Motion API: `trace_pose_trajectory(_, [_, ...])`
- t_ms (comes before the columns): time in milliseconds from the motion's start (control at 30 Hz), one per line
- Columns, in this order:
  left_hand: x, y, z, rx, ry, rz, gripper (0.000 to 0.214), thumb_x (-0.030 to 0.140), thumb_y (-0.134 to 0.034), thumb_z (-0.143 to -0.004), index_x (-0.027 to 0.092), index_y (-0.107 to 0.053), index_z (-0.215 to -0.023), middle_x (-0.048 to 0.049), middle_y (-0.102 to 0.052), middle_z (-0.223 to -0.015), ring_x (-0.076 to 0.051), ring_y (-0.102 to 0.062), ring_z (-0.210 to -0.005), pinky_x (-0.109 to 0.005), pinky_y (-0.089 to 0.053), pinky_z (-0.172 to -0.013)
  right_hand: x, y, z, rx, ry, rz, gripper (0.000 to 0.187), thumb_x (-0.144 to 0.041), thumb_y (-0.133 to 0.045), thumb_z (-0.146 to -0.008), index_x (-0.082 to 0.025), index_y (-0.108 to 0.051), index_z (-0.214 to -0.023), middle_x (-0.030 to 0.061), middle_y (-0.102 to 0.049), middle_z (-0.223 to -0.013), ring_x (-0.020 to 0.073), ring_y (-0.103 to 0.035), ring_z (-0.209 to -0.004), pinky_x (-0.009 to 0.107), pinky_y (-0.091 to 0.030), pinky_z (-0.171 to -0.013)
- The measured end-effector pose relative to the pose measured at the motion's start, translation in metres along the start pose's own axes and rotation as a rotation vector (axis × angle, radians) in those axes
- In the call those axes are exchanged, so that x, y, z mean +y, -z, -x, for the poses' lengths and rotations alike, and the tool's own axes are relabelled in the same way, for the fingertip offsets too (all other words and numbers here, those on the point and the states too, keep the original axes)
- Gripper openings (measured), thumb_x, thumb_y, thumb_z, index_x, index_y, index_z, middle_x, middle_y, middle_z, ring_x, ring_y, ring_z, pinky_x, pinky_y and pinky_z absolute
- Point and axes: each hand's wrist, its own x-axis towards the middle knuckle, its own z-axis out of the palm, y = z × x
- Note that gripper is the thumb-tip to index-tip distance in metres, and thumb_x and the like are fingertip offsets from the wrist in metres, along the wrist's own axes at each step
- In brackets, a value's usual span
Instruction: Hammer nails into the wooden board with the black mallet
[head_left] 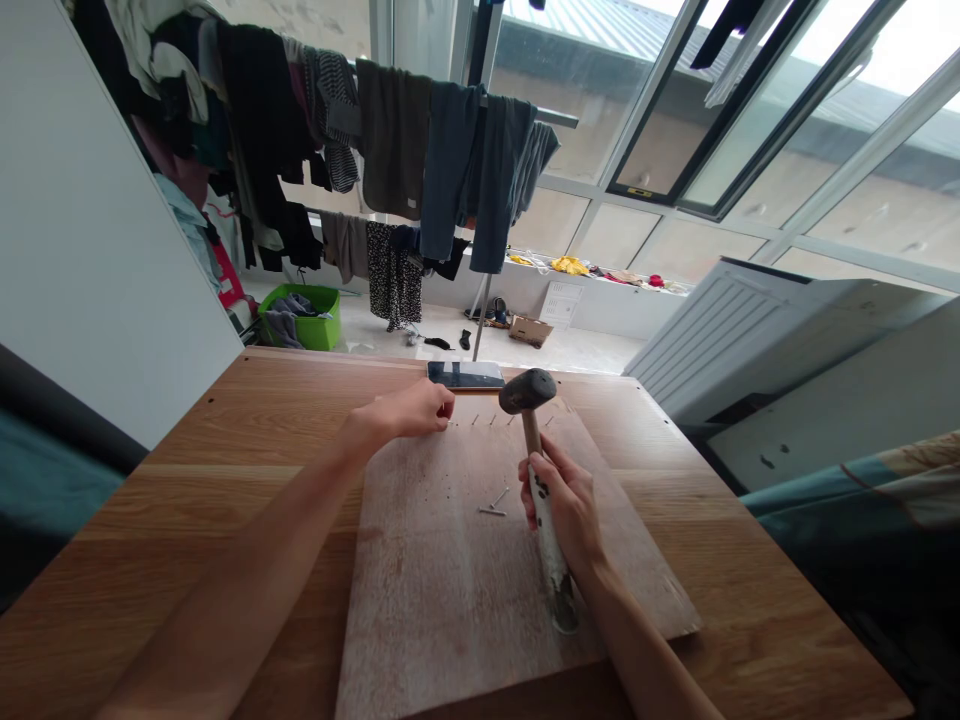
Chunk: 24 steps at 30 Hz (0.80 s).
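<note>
My right hand [562, 490] is wrapped round the handle of a hammer [551, 550], which has a black head and a paint-worn wooden handle. Its head is raised over the far part of a wooden board [442, 600]. My left hand [424, 408] is pinched at the board's far left edge, fingertips on a nail [449, 424] that is mostly hidden. To its right, several nails [492, 420] stand in a row in the board, slightly tilted. Two loose nails [493, 512] lie on the board's middle, near small holes.
The board lies on a wood-grain table [247, 480]. A phone [465, 375] lies flat beyond the board. Behind the table are hanging clothes [390, 140], a green basket [322, 320] and a cardboard box [529, 331]. A white appliance [780, 330] stands to the right.
</note>
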Motion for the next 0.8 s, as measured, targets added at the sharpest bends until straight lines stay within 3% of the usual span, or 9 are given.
trace_pose_trajectory(200, [0.008,-0.009,-0.005,-0.004,-0.018,-0.055,0.006,0.017,-0.065,-0.071,0.019,-0.066,-0.066,0.0005,-0.063,-0.062,-0.013,-0.053,-0.055,-0.024,-0.036,-0.052,-0.003,-0.002,0.001,0.013,-0.007,0.004,0.044,-0.048,-0.066,-0.085,-0.017,-0.067,-0.116,-0.0029,-0.056,-0.073,0.0076,-0.044,-0.040,0.019,-0.038,-0.029])
trace_pose_trajectory(400, [0.003,-0.018,-0.011,0.088,-0.043,0.000,0.007,0.017,-0.064,-0.071,0.017,-0.071,-0.073,-0.0014,-0.067,-0.067,-0.014,-0.058,-0.063,-0.024,-0.043,-0.059,-0.001,-0.003,0.001,-0.014,-0.012,0.005,0.037,-0.048,-0.065,-0.086,-0.018,-0.068,-0.107,-0.0029,-0.057,-0.073,0.0075,-0.046,-0.040,0.018,-0.037,-0.029])
trace_pose_trajectory(667, [-0.005,-0.021,-0.015,0.030,-0.044,0.131,0.011,0.022,-0.066,-0.074,0.016,-0.074,-0.078,-0.0014,-0.068,-0.069,-0.014,-0.060,-0.065,-0.024,-0.045,-0.062,-0.001,-0.004,0.001,-0.096,0.001,0.031,0.043,-0.048,-0.065,-0.087,-0.018,-0.067,-0.117,-0.0037,-0.057,-0.072,0.0079,-0.046,-0.040,0.019,-0.037,-0.029])
trace_pose_trajectory(800, [-0.007,-0.018,-0.015,-0.004,-0.030,0.173,0.013,0.027,-0.069,-0.074,0.016,-0.073,-0.081,-0.0019,-0.070,-0.073,-0.015,-0.061,-0.067,-0.025,-0.046,-0.064,-0.002,-0.008,0.003,-0.175,-0.025,0.019,0.038,-0.048,-0.063,-0.090,-0.019,-0.068,-0.113,-0.0029,-0.057,-0.076,0.0068,-0.045,-0.041,0.018,-0.039,-0.031])
